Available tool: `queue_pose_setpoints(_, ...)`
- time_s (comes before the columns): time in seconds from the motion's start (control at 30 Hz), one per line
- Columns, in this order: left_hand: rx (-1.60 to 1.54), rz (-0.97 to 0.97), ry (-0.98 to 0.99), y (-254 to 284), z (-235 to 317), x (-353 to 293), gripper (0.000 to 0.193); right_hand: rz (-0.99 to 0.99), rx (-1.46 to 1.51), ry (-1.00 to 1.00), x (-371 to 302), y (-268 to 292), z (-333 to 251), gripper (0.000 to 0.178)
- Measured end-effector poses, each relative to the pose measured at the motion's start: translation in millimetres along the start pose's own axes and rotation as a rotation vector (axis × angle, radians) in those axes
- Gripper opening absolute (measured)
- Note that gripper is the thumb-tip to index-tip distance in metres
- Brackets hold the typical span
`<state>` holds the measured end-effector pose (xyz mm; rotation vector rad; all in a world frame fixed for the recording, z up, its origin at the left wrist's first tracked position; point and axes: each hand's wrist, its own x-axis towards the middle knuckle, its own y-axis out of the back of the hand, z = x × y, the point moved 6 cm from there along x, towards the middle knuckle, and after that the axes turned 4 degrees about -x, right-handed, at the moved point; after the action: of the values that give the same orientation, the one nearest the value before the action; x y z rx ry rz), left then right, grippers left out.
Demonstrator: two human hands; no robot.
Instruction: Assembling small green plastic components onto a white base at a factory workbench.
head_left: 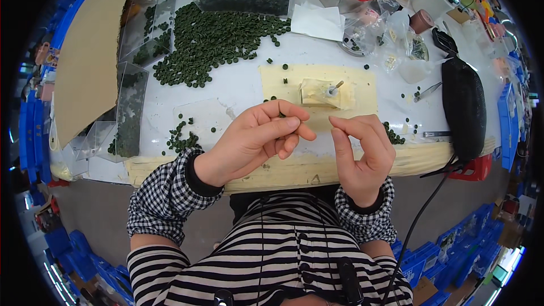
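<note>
The left hand (258, 139) hovers over the near edge of a white worktable (238, 82), fingers curled, thumb and forefinger pinched together at the tips; whatever sits between them is too small to make out, though a dark green disc (281, 115) peeps out just behind the fingers. The right hand (362, 153), close beside it, holds nothing that can be seen, its forefinger and thumb bent toward each other with a narrow gap between them and the other fingers loosely curved. Both wrists wear black-and-white checked cuffs.

Just beyond the fingertips a small pale block (320, 92) with a short metal pin (335, 86) standing up at a tilt rests on a yellowish mat (362, 99). A broad heap of small dark green discs (215, 37) spreads across the far left of the table, with strays near the left wrist (181, 139) and beside the right hand (394, 135). Clear plastic boxes (130, 110) holding more discs line the left edge; a black pouch (464, 107) lies at the right.

Handling pieces this small would appear to reward a light fingertip pinch, hands kept close over the mat so a dropped piece stays within reach, and one disc taken at a time.
</note>
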<state>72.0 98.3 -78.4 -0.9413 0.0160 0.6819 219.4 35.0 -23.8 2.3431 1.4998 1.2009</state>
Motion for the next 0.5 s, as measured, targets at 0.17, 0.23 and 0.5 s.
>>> queue_pose_setpoints(0.17, -0.016, 0.017, -0.013, 3, -3, 0, 0.021, -0.004, 0.019, 0.04, 0, -3, -3, 0.019)
queue_pose_setpoints(0.23, -0.046, 0.001, -0.029, 2, -2, 0, 0.021, -0.012, 0.031, 0.039, -1, -5, -3, 0.019)
queue_pose_setpoints(0.5, -0.118, -0.038, -0.054, 6, -5, 1, 0.021, -0.058, 0.07, 0.054, -1, -13, -11, 0.023)
